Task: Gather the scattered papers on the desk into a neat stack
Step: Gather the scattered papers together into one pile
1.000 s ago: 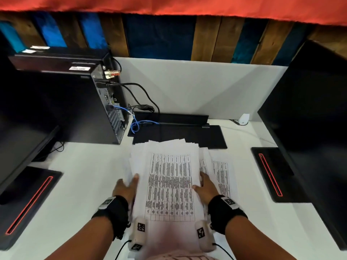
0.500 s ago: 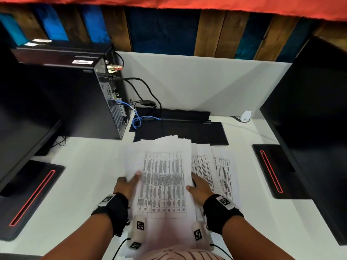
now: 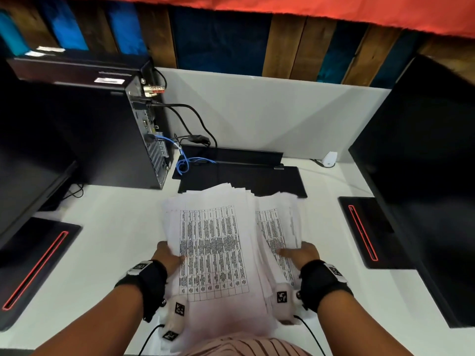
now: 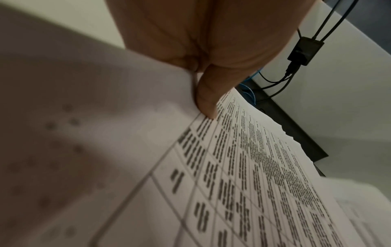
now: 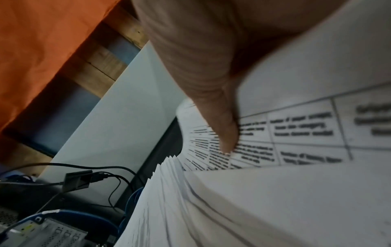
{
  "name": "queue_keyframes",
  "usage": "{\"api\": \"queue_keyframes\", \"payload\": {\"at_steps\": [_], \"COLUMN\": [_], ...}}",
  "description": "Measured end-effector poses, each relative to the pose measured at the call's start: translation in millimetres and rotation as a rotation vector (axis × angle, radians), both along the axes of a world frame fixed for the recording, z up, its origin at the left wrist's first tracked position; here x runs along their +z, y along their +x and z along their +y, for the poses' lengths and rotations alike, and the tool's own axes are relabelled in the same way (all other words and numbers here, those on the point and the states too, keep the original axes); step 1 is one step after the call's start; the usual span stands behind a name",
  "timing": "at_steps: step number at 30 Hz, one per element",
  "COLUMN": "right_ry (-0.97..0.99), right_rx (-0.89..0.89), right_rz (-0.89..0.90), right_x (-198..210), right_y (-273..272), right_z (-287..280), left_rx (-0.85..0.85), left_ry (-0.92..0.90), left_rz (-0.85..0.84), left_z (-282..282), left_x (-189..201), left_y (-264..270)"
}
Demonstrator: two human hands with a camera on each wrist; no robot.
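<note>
A thick, fanned pile of printed papers [image 3: 213, 240] with tables on them lies on the white desk [image 3: 108, 235] straight ahead of me. More printed sheets [image 3: 277, 227] stick out to its right, curled upward. My left hand [image 3: 167, 255] grips the pile's left edge, and the left wrist view shows its thumb [image 4: 207, 100] pressed on the top sheet [image 4: 243, 167]. My right hand [image 3: 300, 253] holds the outer edge of the right-hand sheets, thumb [image 5: 226, 133] on top of a printed page [image 5: 296, 127]. The fingers of both hands are hidden under the paper.
A black computer tower [image 3: 102, 137] with cables [image 3: 185, 160] stands at the back left. A flat black device [image 3: 241, 178] lies just behind the papers. Dark monitors flank the desk, with red-lit bases at left [image 3: 36, 265] and right [image 3: 365, 232]. A small white adapter [image 3: 329, 158] sits at the back right.
My right hand has moved from the main pile's right edge out to the far edge of the right-hand sheets, which now curl up. The left hand stays at the left edge.
</note>
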State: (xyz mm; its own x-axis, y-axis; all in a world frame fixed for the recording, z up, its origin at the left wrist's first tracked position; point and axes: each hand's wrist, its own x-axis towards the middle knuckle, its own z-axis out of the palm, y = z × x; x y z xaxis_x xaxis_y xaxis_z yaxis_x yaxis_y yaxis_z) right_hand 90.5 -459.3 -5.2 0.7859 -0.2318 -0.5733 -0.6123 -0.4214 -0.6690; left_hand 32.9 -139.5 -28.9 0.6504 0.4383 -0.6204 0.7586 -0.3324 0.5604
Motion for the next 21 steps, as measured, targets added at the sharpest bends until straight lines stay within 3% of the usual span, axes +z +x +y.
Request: {"api": "queue_keyframes", "payload": {"at_steps": [3, 6, 8, 10, 13, 16, 21], "right_ry": [-0.216, -0.512, -0.607, -0.600, -0.364, -0.178, -0.061], "right_rx": [0.104, 0.093, 0.066, 0.028, 0.001, 0.012, 0.093], "right_rz": [-0.107, -0.325, -0.493, -0.695, -0.848, -0.765, -0.429], "right_x": [23.1, 70.0, 109.4, 146.4, 176.0, 157.6, 74.3], "right_y": [-1.2, 5.2, 7.0, 6.0, 2.6, 4.4, -2.6], "right_z": [-7.7, -17.8, -20.9, -19.9, -7.8, 9.3, 45.2], "left_rx": [-0.022, -0.039, -0.056, -0.066, -0.085, -0.077, 0.056], "left_ry": [-0.010, -0.025, -0.042, -0.062, -0.080, -0.090, -0.227], "left_rz": [-0.021, -0.048, -0.068, -0.088, -0.106, -0.116, -0.125], "left_z": [0.1, 0.6, 0.2, -1.5, -4.5, -8.1, -8.7], "left_x": [1.1, 4.5, 5.3, 9.2, 16.3, 22.3, 21.7], "left_y": [-0.7, -2.9, -3.3, -3.1, -3.1, -1.7, 1.1]}}
